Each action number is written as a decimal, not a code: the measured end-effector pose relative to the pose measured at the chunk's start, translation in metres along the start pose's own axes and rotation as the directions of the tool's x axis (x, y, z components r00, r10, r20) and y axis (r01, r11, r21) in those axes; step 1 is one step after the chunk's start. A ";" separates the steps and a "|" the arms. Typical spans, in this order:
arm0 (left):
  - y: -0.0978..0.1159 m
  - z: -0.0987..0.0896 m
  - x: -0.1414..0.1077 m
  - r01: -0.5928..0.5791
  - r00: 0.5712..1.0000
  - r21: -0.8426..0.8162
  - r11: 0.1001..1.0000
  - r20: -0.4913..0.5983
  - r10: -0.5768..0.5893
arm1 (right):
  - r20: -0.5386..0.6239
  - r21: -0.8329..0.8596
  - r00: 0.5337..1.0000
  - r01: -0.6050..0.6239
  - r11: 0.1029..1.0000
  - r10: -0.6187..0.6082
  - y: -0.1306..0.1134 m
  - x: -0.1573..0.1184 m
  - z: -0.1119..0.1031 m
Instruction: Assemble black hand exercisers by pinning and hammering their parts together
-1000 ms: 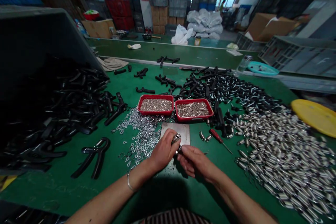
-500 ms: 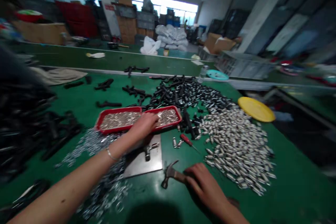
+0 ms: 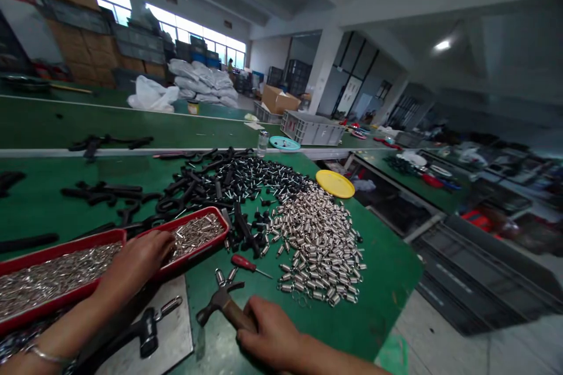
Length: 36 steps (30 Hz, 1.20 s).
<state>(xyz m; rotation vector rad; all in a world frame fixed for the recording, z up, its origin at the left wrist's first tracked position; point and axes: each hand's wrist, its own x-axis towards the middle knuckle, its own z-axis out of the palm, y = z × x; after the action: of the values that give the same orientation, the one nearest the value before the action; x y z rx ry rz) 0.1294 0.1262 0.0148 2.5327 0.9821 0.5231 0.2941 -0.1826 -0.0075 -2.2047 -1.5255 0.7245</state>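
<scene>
My right hand (image 3: 272, 337) grips the wooden handle of a small claw hammer (image 3: 219, 300) that lies low over the green table near its front edge. My left hand (image 3: 134, 263) reaches into the right one of two red trays (image 3: 200, 246), fingers down among small silver metal pieces; what it pinches is hidden. A black part with a metal pin (image 3: 147, 328) lies on a grey steel plate (image 3: 176, 340) between my hands. A red-handled screwdriver (image 3: 246, 263) lies just beyond the hammer head.
A heap of silver springs (image 3: 316, 246) spreads right of the trays, with black handles (image 3: 211, 181) behind. A second red tray (image 3: 57, 272) sits at left. A yellow disc (image 3: 335, 183) lies near the table's right edge; beyond it the floor drops away.
My hands have parted from the part on the plate. The left went to the red tray, the right took hold of the hammer. The view has swung to the right.
</scene>
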 end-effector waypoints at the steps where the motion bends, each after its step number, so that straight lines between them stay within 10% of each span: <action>1: 0.004 -0.007 -0.005 0.020 0.999 -0.006 1.000 -0.045 -0.020 | 0.001 0.091 1.000 -0.018 0.996 0.018 -0.005 0.000 -0.006; 6: 0.015 -0.040 -0.063 0.141 0.980 -0.212 0.967 -0.110 -0.167 | -0.014 0.377 0.997 -0.070 0.924 0.081 -0.011 -0.031 -0.011; 13: 0.005 -0.020 -0.134 0.285 0.952 -0.378 0.881 0.002 -0.307 | 0.571 0.715 0.811 -0.569 0.407 0.131 -0.012 -0.025 0.001; 19: 0.019 -0.004 -0.126 0.293 0.948 -0.312 0.904 -0.025 -0.316 | 0.367 0.738 0.928 -0.252 0.626 -0.059 -0.056 0.010 -0.019; 23: 0.021 0.001 -0.122 0.316 0.940 -0.239 0.918 -0.051 -0.337 | 0.353 0.657 0.927 -0.147 0.740 -0.129 -0.058 0.025 -0.027; 28: 0.019 -0.003 -0.129 -0.029 0.999 0.036 0.999 -0.020 0.030 | 0.279 0.319 0.946 0.073 0.945 -0.167 -0.047 0.046 -0.028; 36: 0.019 -0.005 -0.158 0.017 1.000 -0.021 1.000 -0.006 -0.017 | 0.019 0.079 0.922 0.384 0.920 -0.387 -0.097 0.059 -0.037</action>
<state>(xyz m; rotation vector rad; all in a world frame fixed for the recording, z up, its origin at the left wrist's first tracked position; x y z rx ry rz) 0.0285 0.0041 -0.0044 2.5036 0.9946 0.5343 0.2603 -0.0940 0.0647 -1.7647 -1.8438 0.6789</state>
